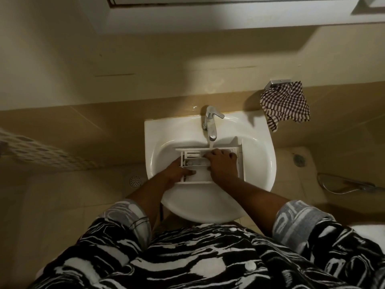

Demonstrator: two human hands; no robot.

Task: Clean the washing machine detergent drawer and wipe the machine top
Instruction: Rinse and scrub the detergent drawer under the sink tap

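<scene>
I'm in the rinsing step: the white plastic detergent drawer [192, 156] sits in the white ceramic basin [261, 163], right under the chrome tap [210, 124], which looks to be running, though the light is dim. My left hand [177, 174] clamps the drawer's near-left edge, thumb on top. My right hand [221, 165] lies across the compartments; I cannot tell if it grips anything. Next, I'd work each compartment, then drain it.
</scene>
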